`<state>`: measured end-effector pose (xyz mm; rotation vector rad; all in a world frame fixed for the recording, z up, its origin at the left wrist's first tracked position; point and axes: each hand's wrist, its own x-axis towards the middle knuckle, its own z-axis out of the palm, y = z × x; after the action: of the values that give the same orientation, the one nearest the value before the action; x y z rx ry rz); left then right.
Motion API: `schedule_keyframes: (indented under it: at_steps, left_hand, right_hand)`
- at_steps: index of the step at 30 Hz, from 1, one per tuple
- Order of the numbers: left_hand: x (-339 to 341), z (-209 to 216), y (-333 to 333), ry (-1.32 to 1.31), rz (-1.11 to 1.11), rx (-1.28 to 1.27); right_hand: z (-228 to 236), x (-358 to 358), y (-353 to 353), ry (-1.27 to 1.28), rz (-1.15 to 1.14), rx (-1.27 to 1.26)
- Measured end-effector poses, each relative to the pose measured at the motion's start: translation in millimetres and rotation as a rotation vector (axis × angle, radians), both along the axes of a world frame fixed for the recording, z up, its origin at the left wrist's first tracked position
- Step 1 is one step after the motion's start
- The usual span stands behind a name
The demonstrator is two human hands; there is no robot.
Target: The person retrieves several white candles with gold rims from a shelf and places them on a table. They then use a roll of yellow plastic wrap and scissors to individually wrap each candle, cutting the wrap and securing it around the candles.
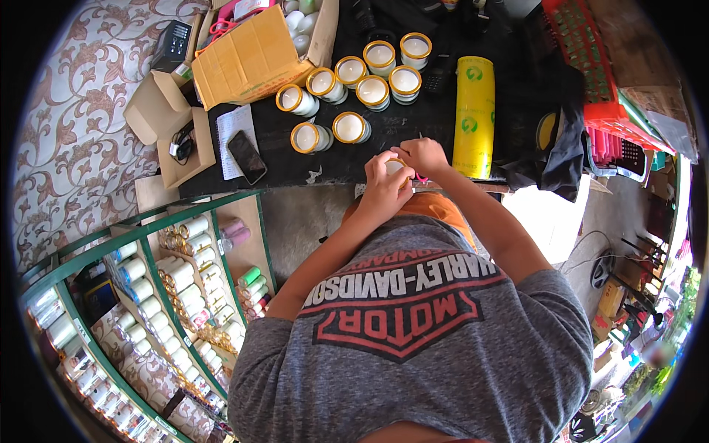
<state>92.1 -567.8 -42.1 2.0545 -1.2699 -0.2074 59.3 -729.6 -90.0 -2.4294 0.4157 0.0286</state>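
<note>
At the near edge of the black-covered table, my left hand (387, 189) is closed around a white candle in a glass jar (395, 167), partly hidden by my fingers. Right beside it my right hand (424, 156) is curled shut over what look like pink-handled scissors (421, 178); only a bit of pink and a thin tip show. Just beyond my hands stand several glass jar candles with gold rims and white wax, the closest being one jar candle (349, 128) and another jar candle (310, 137) to its left.
A yellow wrapped roll (474, 118) stands right of the candles. A phone (247, 157) lies on a notepad (235, 129) at left, near an open carton (255, 59) of candles. A green-edged shelf (144, 288) holds thread spools. Red crates (591, 74) stand far right.
</note>
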Motion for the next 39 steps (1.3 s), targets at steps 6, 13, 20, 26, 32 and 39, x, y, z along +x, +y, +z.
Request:
schedule_keyframes:
  at_steps: [6,13,20,26,32,39]
  left_hand:
    - [-1.8,-1.9,2.5,-0.029,0.019,-0.040]
    - [-5.4,-26.3,25.4,-0.165,-0.053,-0.103]
    - [-7.8,-27.3,34.9,-0.191,-0.066,-0.071]
    - [-8.5,-21.1,31.5,-0.151,-0.083,-0.048]
    - [-9.5,-17.4,28.3,-0.121,-0.108,-0.035]
    - [0.3,-3.0,14.5,-0.068,-0.067,-0.021]
  right_hand:
    - [0.2,-5.6,-8.5,0.054,-0.290,0.512]
    - [7.1,-34.5,12.2,0.025,-0.095,0.918]
    - [17.2,-30.6,23.0,-0.042,-0.093,0.905]
    - [21.0,-13.5,37.0,-0.015,-0.260,0.814]
    - [7.0,-4.6,23.5,-0.017,-0.108,0.475]
    - [14.4,-3.1,-0.5,-0.280,-0.240,0.296]
